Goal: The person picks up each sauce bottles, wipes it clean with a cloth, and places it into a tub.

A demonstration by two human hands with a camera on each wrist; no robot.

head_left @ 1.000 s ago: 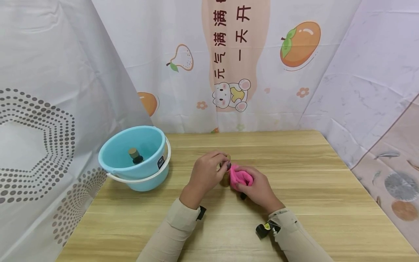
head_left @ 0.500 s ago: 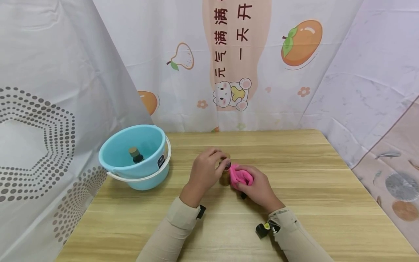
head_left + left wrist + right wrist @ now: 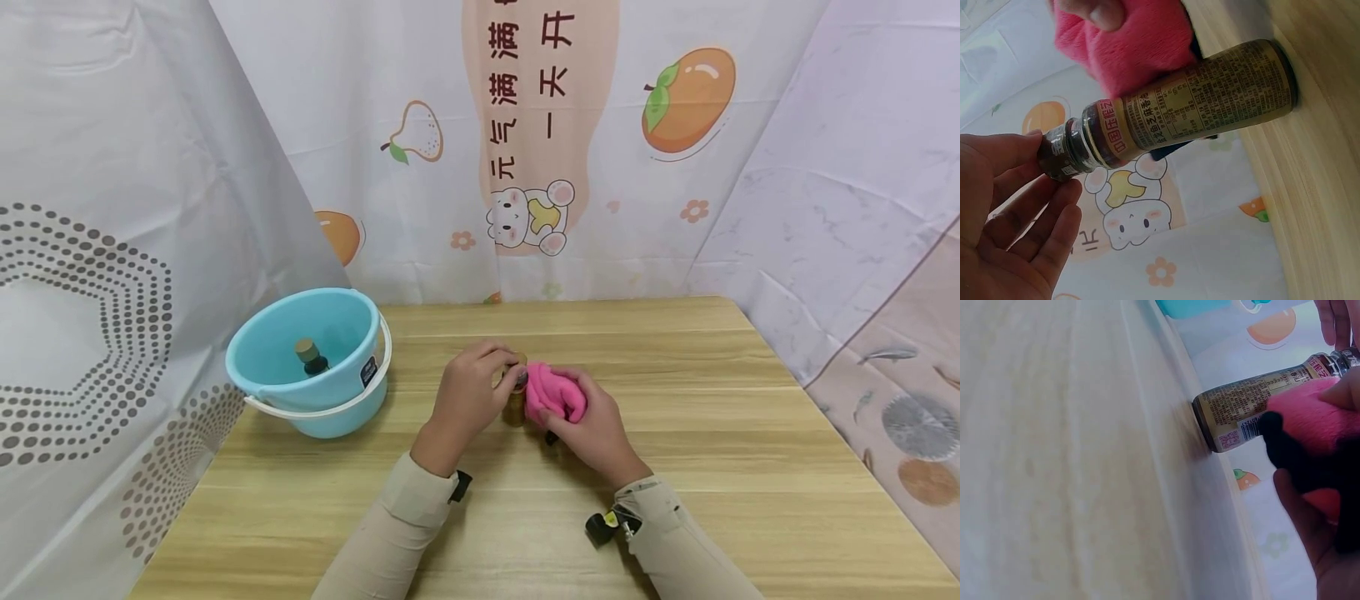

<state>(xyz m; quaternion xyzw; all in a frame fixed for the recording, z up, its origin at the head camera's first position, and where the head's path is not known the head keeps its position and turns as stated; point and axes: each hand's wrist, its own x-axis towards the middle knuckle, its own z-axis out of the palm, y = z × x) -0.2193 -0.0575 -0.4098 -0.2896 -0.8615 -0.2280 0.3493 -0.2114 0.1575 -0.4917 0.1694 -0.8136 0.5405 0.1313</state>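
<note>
A sesame oil bottle (image 3: 513, 410) stands upright on the table. My left hand (image 3: 471, 390) pinches its dark cap (image 3: 1059, 153) between thumb and fingers. In the left wrist view, the gold printed label (image 3: 1210, 100) shows along the bottle. My right hand (image 3: 597, 429) grips a bunched pink cloth (image 3: 550, 395), which lies against the bottle's right side. The right wrist view shows the cloth (image 3: 1310, 412) overlapping the upper label, above a barcode. A black piece with a rounded end (image 3: 1288, 447) shows beside the cloth; what it is stays hidden.
To the left, a light blue bucket (image 3: 247, 367) with a white handle (image 3: 360, 400) holds a dark bottle with a gold-brown cap (image 3: 305, 348). The wood-grain table (image 3: 697, 375) ends at a printed curtain (image 3: 420, 225) behind it.
My right hand has shifted slightly up and turned, and the pink cloth has bunched higher against the bottle. The left hand stays at the cap.
</note>
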